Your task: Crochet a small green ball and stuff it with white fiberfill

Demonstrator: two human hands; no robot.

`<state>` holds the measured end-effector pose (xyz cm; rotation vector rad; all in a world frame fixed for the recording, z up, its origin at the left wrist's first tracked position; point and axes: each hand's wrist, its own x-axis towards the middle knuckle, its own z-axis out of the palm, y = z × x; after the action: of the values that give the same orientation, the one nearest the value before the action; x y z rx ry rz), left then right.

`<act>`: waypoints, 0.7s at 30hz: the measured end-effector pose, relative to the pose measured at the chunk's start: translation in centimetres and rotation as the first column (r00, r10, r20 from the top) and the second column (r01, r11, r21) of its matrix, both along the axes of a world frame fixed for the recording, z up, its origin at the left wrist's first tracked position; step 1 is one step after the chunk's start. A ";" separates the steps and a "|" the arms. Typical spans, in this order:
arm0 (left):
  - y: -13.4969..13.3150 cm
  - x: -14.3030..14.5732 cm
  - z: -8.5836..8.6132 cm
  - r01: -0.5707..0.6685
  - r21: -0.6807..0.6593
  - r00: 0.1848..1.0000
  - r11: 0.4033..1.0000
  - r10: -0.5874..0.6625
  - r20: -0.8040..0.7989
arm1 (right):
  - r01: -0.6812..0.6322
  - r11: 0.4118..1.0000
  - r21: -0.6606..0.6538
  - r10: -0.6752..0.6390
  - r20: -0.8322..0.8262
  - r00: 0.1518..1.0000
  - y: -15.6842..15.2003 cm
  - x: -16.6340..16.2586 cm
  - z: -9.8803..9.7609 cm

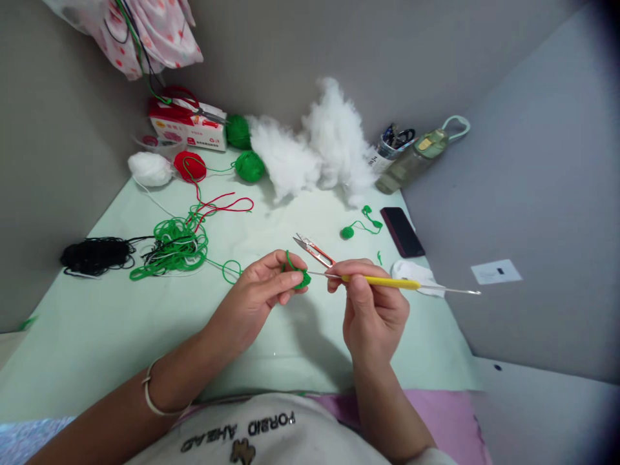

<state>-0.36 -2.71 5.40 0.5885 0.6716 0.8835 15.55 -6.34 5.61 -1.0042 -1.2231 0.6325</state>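
Observation:
Between the thumb and fingers of my left hand (266,283) is a small green crochet piece (304,280), partly covered by the fingertips. A green yarn strand loops up over the index finger, and another trails left toward the tangle. My right hand (375,307) is closed around a crochet hook (380,281) with a yellow handle and metal ends. One metal end points left and meets the green piece; the other sticks out to the right. Just beyond the hands lie thread snips (314,250) with orange handles, blades pointing away to the left.
Tangled green yarn (179,245) and a black yarn bundle (97,255) lie at left. Yarn balls, a tissue box (194,132) and white stuffing (334,142) line the back. A bottle (411,161), pen cup (385,155) and phone (402,231) stand or lie at right, near the grey partition.

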 end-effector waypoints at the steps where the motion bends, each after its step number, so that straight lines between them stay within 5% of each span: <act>1: 0.0 0.0 -0.1 0.002 0.000 1.000 1.000 -0.002 -0.003 | -0.004 1.000 0.002 0.004 0.000 1.000 0.0 0.0 0.0; 12: -0.2 -0.1 -0.3 0.026 0.014 0.999 1.000 -0.025 -0.035 | 0.007 1.000 0.021 -0.008 0.024 1.000 0.1 0.1 -0.1; 21: -0.1 0.0 -0.3 0.001 0.059 0.999 0.998 0.001 -0.039 | 0.050 0.994 0.101 -0.072 0.225 0.972 -0.6 -0.2 0.2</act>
<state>-0.36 -2.77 5.13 0.6603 0.6823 0.8961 15.31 -6.96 5.79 -1.0514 -1.4047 0.4143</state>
